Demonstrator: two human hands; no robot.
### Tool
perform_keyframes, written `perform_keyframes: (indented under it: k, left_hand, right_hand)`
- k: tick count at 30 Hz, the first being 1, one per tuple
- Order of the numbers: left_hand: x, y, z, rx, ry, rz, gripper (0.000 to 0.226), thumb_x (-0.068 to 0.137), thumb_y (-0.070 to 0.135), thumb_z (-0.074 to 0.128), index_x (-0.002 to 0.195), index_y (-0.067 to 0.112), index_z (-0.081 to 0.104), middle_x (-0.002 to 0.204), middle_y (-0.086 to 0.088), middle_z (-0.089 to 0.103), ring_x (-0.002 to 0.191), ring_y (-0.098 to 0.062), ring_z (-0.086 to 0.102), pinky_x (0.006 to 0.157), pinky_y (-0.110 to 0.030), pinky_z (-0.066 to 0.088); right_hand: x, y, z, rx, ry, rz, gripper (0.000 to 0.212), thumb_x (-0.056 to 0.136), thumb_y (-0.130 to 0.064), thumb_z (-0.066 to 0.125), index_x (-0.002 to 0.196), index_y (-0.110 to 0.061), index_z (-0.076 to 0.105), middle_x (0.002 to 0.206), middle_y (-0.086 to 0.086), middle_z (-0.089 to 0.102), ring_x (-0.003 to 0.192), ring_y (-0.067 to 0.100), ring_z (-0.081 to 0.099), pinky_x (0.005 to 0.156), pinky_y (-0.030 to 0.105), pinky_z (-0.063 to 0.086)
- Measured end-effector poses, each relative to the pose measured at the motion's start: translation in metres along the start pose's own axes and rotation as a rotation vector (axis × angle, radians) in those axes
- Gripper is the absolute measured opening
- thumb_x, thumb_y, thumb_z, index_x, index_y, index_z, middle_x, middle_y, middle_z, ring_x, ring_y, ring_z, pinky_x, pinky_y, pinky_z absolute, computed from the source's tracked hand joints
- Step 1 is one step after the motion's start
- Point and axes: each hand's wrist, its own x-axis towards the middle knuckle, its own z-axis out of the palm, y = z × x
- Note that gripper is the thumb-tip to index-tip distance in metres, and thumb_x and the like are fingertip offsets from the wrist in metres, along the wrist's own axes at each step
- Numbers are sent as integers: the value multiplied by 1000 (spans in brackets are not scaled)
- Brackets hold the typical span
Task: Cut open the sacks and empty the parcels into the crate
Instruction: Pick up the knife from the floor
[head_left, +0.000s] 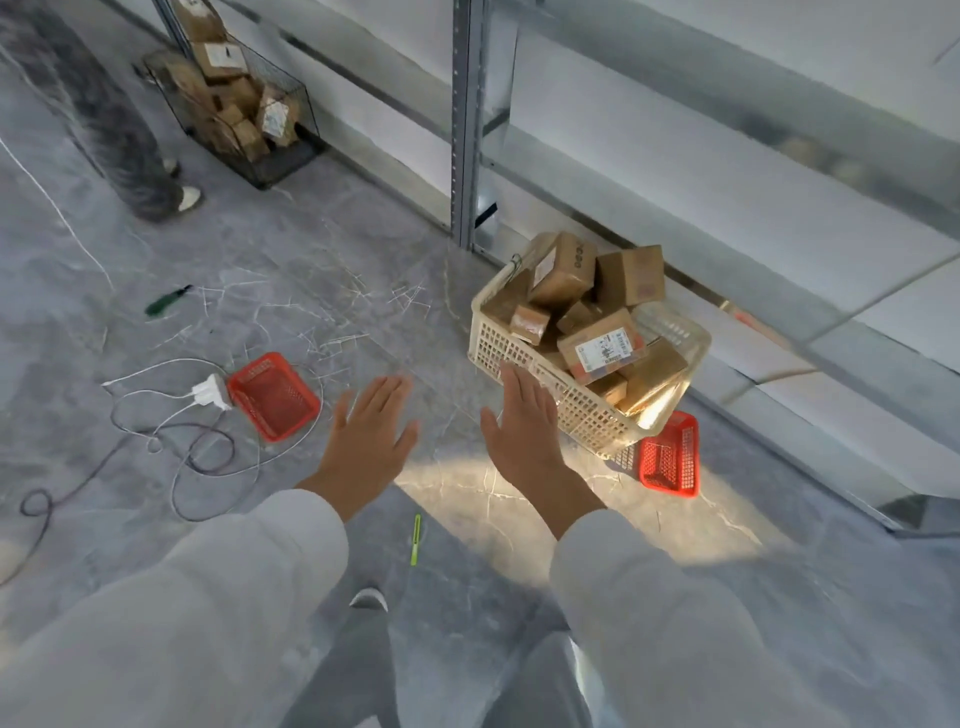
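Head view: the left hand (371, 441) and right hand (524, 431) hover spread flat, holding nothing, probably because the 1 crate (488, 343) beside the shelf post is heaped with parcels (602, 348) and no sack shows.

crate (524, 358) cream, on floor | parcels (602, 348) brown, heaped inside
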Motion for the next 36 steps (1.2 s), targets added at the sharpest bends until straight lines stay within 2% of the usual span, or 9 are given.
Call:
perform_keyframes:
  k: [5, 10, 13, 16, 22, 28, 31, 34, 36]
  left_hand:
    - [11, -46, 47, -26, -167, 13, 54, 99, 33, 41, 149, 17, 28, 157, 3, 26, 145, -11, 16, 115, -43, 6]
    - [0, -67, 124, -37, -340, -18, 53, 101, 35, 34, 150, 18, 23, 158, 3, 22, 146, -11, 13, 118, -42, 7]
    - [-4, -83, 191, -56, -366, -56, 51, 102, 34, 31, 150, 20, 23, 158, 3, 22, 146, -10, 12, 118, -41, 5]
    - [-5, -106, 267, -73, -402, -89, 49, 102, 34, 31, 148, 19, 28, 156, 2, 27, 146, -12, 16, 116, -41, 7]
    - [-22, -159, 422, -77, -474, -217, 50, 101, 33, 34, 149, 19, 28, 155, 3, 29, 144, -12, 20, 116, -41, 13]
    - [-28, -214, 559, -95, -530, -299, 50, 101, 29, 35, 149, 16, 26, 156, -2, 28, 145, -16, 21, 117, -43, 15]
    - [-24, -240, 611, -48, -538, -226, 51, 99, 26, 40, 148, 13, 28, 154, -4, 30, 143, -19, 24, 116, -42, 17]
    - [-14, -268, 652, 2, -531, -183, 55, 100, 27, 38, 151, 13, 22, 159, -3, 19, 147, -16, 11, 119, -38, 7]
    - [-4, -279, 669, 1, -518, -235, 55, 101, 27, 35, 152, 14, 19, 160, -1, 15, 148, -15, 7, 119, -37, 5]
  right_hand:
    - [-3, -5, 67, -2, -34, 92, 58, 97, -27, 51, 147, -15, 26, 154, 2, 27, 143, 19, 21, 118, 39, 12]
    - [-2, 37, 123, -145, -253, 114, 60, 98, -28, 47, 150, -16, 19, 157, 1, 21, 146, 17, 16, 120, 41, 9]
    - [18, 73, 171, -168, -287, 142, 56, 99, -29, 45, 149, -16, 23, 155, 2, 28, 144, 19, 23, 119, 40, 14]
    - [22, 107, 242, -86, -326, 208, 51, 98, -26, 46, 146, -14, 31, 149, 4, 36, 138, 22, 32, 116, 37, 22]
    - [0, 173, 425, -45, -618, 329, 52, 99, -30, 44, 147, -15, 29, 148, 5, 36, 137, 23, 34, 113, 36, 25]
    - [8, 212, 598, 178, -759, 616, 38, 98, -28, 46, 131, -9, 45, 131, 12, 52, 118, 30, 53, 98, 40, 45]
    - [16, 222, 668, 126, -820, 631, 41, 98, -37, 45, 131, -11, 41, 129, 8, 52, 114, 30, 57, 91, 40, 47]
    - [22, 226, 724, 23, -812, 621, 54, 96, -47, 47, 136, -13, 35, 130, 6, 51, 114, 30, 58, 83, 39, 46]
    - [24, 228, 746, -90, -760, 599, 55, 96, -41, 52, 137, -11, 32, 132, 6, 49, 117, 29, 57, 85, 39, 46]
